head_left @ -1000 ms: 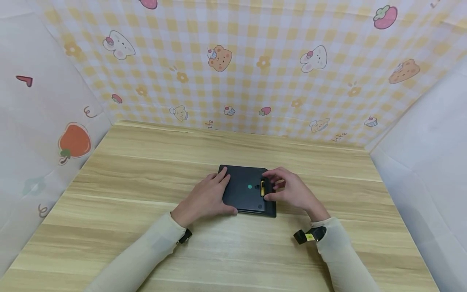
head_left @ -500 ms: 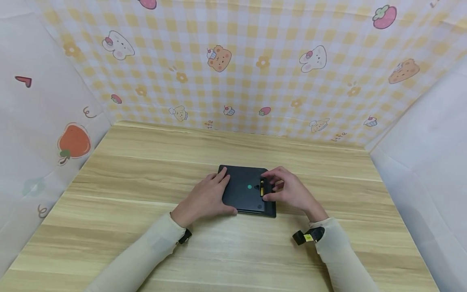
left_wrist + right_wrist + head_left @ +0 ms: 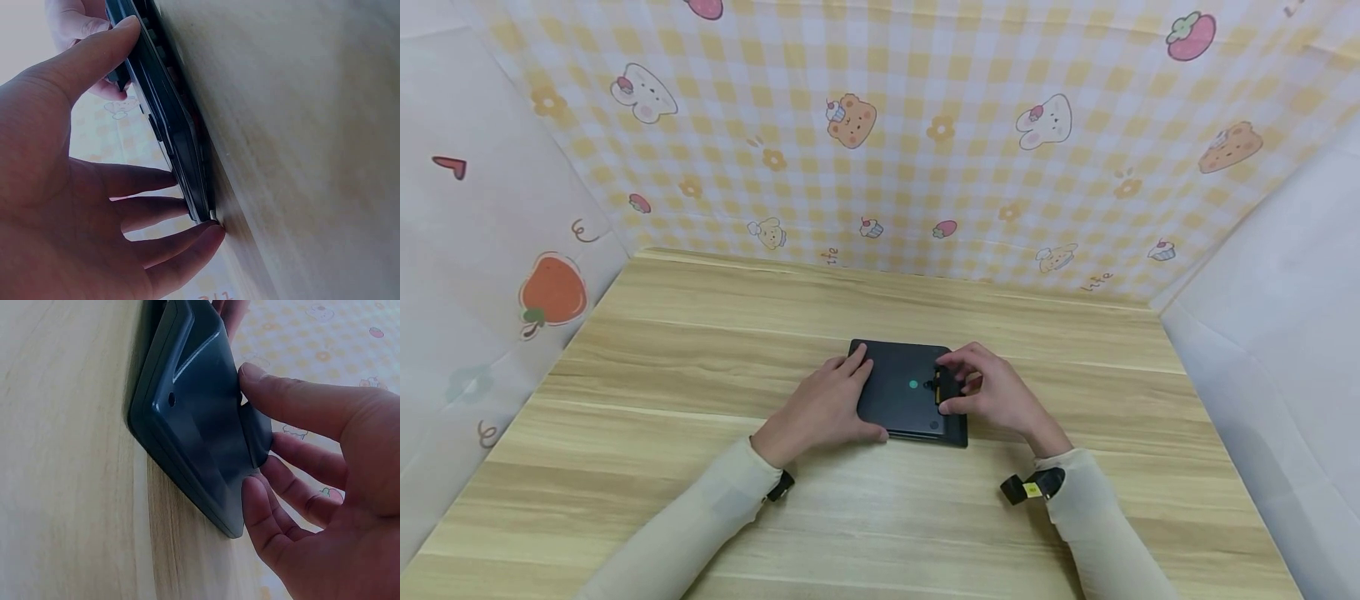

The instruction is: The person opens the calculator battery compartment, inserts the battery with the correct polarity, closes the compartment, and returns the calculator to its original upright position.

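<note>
A dark calculator (image 3: 891, 383) lies face down on the wooden table, its keys (image 3: 161, 53) showing along the underside in the left wrist view. My left hand (image 3: 823, 407) holds it at the left end, thumb along the near edge and fingers spread over the back and left side. At the right end, my right hand (image 3: 1003, 393) pinches the small black battery cover (image 3: 256, 434) between thumb and fingers. The cover stands tilted up over the battery slot, where a thin strip of a yellow battery (image 3: 937, 392) shows.
The wooden table (image 3: 700, 350) reaches back to a yellow checked cloth (image 3: 895, 183) with cartoon prints. White cloth walls stand at the left and right. A black wrist camera (image 3: 1015, 489) is strapped at each sleeve cuff.
The battery cover has tipped lower and slightly left over the slot with my right hand, so less of the yellow battery shows. My left hand and the calculator have stayed in place.
</note>
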The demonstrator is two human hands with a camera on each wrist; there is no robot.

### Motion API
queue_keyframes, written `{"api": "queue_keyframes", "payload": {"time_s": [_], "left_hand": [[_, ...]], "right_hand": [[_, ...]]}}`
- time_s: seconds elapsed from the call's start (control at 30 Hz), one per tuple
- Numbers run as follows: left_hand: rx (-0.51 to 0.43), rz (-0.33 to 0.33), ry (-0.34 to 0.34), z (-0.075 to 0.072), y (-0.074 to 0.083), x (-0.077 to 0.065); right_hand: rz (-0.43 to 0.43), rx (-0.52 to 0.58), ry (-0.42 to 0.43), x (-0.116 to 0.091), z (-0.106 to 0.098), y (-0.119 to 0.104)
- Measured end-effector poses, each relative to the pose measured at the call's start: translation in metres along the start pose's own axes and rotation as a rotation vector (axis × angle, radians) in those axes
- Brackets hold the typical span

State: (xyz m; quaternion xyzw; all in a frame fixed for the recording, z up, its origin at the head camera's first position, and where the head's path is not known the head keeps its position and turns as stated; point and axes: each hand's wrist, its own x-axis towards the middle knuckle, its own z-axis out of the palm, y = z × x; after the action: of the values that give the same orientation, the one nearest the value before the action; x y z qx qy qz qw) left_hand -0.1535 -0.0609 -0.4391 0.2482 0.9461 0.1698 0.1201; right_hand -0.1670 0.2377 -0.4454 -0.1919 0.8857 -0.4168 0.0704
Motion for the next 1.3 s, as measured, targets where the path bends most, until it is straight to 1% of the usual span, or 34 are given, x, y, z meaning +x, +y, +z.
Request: {"api": "queue_keyframes", "payload": {"time_s": [0.4,0.57,0.77,1.0,1.3], "left_hand": [[0.002,-0.003,0.001,0.0004,-0.0003,-0.0008],[0.009,0.0,0.007,0.0,0.0004,-0.0001],[0.012,-0.001,0.001,0.0002,0.0003,0.001],[0.014,0.002,0.003,0.0005,-0.0003,0.0015],[0.011,-0.003,0.002,-0.0014,0.0005,0.0019]], "right_hand": [[-0.011,-0.028,0.018,-0.0012,0.0002,-0.0003],[0.001,-0.044,0.034,-0.001,0.0,0.0016],[0.015,-0.036,0.036,-0.0003,0.0008,0.0017],[0.054,-0.033,0.033,-0.0001,0.0013,0.0015],[0.054,-0.026,0.029,0.0001,0.0,0.0012]]}}
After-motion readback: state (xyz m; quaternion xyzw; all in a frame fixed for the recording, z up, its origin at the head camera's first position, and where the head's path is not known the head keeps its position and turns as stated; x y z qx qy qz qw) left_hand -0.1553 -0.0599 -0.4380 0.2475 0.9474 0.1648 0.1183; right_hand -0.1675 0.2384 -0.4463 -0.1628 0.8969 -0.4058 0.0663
